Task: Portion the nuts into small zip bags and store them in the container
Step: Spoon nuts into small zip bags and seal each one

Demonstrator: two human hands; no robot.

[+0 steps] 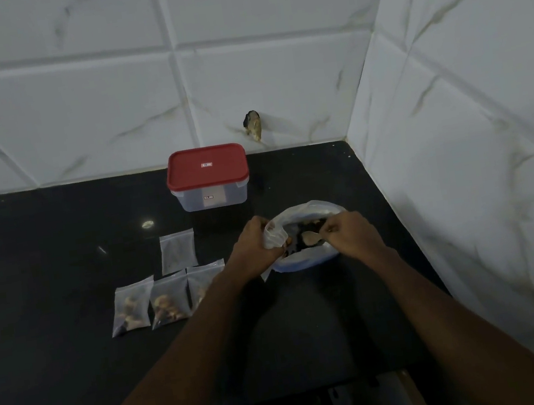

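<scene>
Currently the left hand [258,245] grips the left rim of the crumpled white plastic bag [308,211] and the right hand [349,230] pinches its right rim, fingers curled, spreading the mouth over the brown nuts [308,236] — portioning, judged partway done. The bag sits on the black countertop [55,234], mouth up, long axis left to right. Next, nuts must go into the empty clear zip bag [177,252] lying flat behind three filled zip bags [168,302] — the red-lidded clear container [210,193] beyond is closed.
</scene>
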